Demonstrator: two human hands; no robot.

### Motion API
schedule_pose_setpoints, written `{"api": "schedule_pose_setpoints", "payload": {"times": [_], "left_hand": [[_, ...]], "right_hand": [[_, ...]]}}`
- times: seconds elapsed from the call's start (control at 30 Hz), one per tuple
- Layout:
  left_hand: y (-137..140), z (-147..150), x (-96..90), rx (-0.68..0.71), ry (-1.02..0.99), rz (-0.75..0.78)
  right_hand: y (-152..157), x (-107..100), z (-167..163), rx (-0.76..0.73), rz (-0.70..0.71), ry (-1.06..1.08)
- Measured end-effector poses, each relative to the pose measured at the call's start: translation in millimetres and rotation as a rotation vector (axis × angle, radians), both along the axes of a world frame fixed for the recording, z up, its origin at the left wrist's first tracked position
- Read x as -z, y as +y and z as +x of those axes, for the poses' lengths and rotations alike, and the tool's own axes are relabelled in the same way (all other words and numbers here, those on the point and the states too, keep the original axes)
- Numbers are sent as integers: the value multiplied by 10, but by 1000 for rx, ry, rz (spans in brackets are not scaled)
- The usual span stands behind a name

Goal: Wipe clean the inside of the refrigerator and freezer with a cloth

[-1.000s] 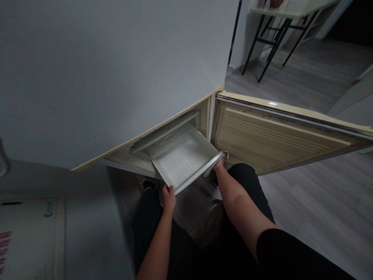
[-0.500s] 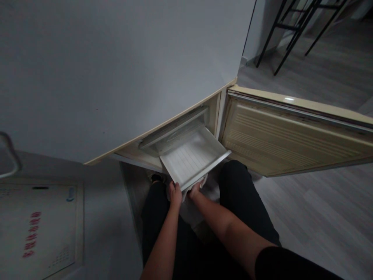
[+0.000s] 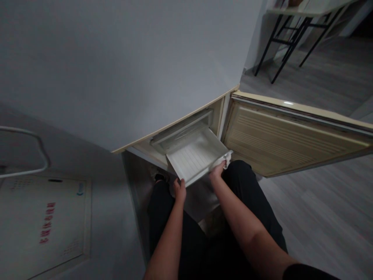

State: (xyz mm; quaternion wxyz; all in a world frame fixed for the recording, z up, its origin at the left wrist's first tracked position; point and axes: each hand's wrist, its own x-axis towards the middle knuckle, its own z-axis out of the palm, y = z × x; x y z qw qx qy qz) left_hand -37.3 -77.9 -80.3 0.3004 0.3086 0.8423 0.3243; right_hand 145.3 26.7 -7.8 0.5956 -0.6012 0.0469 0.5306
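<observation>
A pale, shallow drawer (image 3: 190, 155) juts, tilted, out of an open compartment (image 3: 217, 116), its rear end within the opening. At the drawer's left front corner, the left hand (image 3: 180, 189) grasps the rim, thumb on top. At the drawer's right front end, the right hand (image 3: 217, 171) clutches a crumpled white cloth (image 3: 227, 158) against the front edge; its fingers are partly hidden. Right of the drawer, a ribbed, yellowish door (image 3: 285, 136) stands swung open. The person's dark-clad knees flank the space below the drawer. Well left of the drawer is a white panel (image 3: 26, 217) with red characters.
</observation>
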Motion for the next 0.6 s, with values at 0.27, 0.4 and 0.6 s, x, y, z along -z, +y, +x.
{"api": "schedule_pose_setpoints", "payload": {"times": [0.27,0.4,0.6], "left_hand": [[8,120,-337,44,-76,221],[-75,168,-649,125,-94,421],[-335,218,-1060,202,-334,562]], "right_hand": [[-180,-480,99,-330,346,-371],[-689,-512,-127,-832,559,-400],[-706,-641,-326,-1068,770,-360]]}}
